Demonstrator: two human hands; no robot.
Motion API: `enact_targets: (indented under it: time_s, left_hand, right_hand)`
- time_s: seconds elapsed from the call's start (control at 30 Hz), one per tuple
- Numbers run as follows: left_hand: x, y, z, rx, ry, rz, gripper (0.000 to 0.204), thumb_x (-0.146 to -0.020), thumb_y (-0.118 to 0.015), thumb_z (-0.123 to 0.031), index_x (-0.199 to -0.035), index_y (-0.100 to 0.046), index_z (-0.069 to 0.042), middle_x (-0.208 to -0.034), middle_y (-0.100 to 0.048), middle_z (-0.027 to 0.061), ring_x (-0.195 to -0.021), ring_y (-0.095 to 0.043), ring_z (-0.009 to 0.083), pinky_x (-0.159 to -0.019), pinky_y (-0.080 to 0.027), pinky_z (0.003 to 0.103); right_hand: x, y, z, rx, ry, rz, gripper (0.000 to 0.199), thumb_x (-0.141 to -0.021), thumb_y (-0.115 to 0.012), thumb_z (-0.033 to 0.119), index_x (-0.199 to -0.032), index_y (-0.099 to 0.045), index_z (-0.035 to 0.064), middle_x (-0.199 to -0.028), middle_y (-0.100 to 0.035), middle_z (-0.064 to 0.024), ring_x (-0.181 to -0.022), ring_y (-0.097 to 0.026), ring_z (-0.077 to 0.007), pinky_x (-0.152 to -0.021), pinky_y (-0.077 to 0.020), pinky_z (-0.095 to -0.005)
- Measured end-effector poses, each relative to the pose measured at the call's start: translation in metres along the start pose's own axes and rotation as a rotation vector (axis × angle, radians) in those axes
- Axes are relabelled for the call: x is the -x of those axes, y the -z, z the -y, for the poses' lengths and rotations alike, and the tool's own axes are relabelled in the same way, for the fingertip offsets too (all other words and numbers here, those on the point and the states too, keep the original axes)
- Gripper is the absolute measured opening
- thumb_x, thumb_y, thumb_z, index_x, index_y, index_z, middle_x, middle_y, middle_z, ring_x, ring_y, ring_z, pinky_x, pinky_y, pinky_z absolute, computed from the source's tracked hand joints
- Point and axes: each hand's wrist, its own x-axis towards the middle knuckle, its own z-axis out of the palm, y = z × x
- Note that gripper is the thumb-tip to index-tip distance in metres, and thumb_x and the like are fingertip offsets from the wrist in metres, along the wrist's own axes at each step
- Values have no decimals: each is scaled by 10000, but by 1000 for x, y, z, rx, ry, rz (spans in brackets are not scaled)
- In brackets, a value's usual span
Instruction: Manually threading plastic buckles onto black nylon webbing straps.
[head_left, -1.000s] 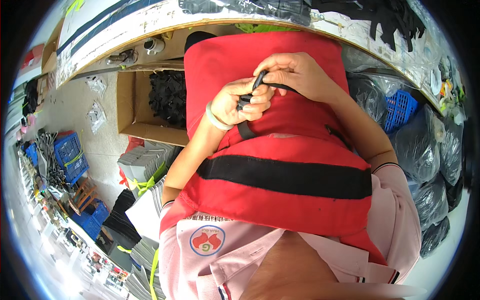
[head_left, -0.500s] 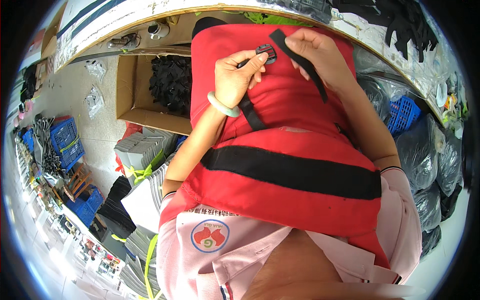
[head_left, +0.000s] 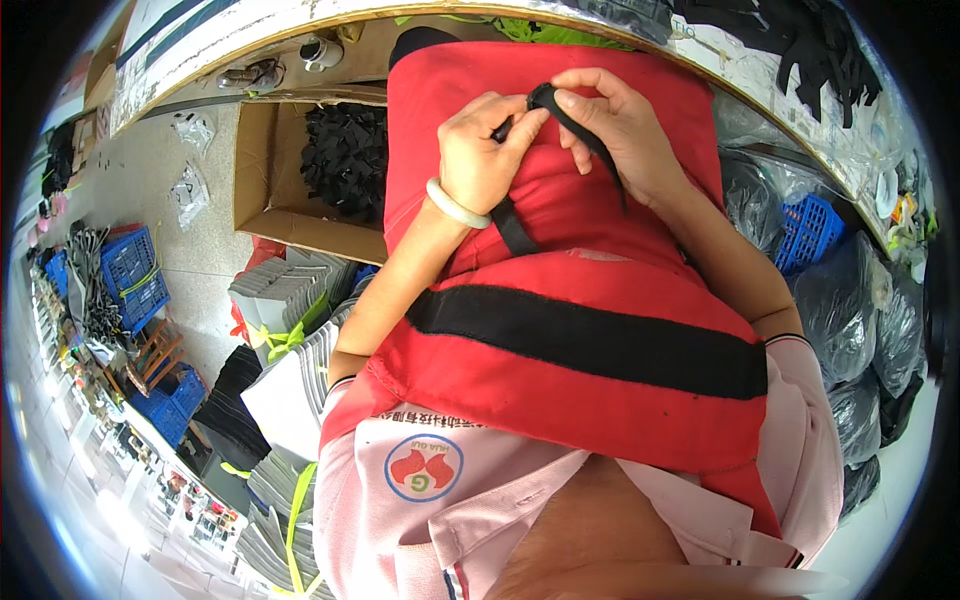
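Over my lap, my left hand [head_left: 482, 150] is closed in a pinch on a small black plastic buckle, now mostly covered by my fingers and the strap. A dark rounded piece [head_left: 503, 130] shows between those fingers. My right hand [head_left: 628, 135] pinches a black webbing strap [head_left: 592, 142] between thumb and fingers. The strap's upper end bends over at the buckle, touching it or very near; whether it passes through a slot I cannot tell. Its other end hangs below my right palm. Another black band [head_left: 515, 230] lies on the red apron [head_left: 590, 350] under my left wrist.
An open cardboard box [head_left: 310, 238] of black pieces stands left of my lap. Stacked grey sheets [head_left: 285, 300] tied with yellow-green strips are nearer. A table edge [head_left: 420, 16] curves across the far side. At right are a blue basket [head_left: 808, 232] and filled plastic bags [head_left: 840, 310].
My right hand has moved slightly left and down, bringing the strap's end from apart to the buckle. My left hand has shifted a little right, and the buckle is now largely hidden.
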Motion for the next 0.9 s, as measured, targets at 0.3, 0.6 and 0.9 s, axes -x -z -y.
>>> enact_targets:
  time_s: [0.3,0.6,0.9]
  left_hand:
    - [10,-1,-4,318,207,-20,123,-816,-709,-32,-927,-693,18,-778,-663,77,-636,-605,142,-520,-461,236]
    - [0,-3,3,1054,727,30,173,-893,-648,-79,-971,-661,75,-818,-664,117,-543,-592,143,-400,-425,213]
    - [6,-5,-1,744,512,-55,155,-881,-662,-48,-994,-677,58,-817,-674,109,-519,-562,90,-394,-412,204]
  right_hand:
    - [-8,11,-8,-44,-73,95,332,-956,-585,241,-1192,-562,8,-801,-618,-49,-642,-583,-98,-578,-487,-217]
    - [-3,-3,-2,511,614,-153,184,-921,-622,205,-910,-668,27,-796,-591,-2,-798,-552,-67,-718,-440,-225]
    - [3,5,10,525,-32,35,248,-902,-630,236,-743,-607,47,-559,-459,45,-514,-389,-34,-479,-292,-224]
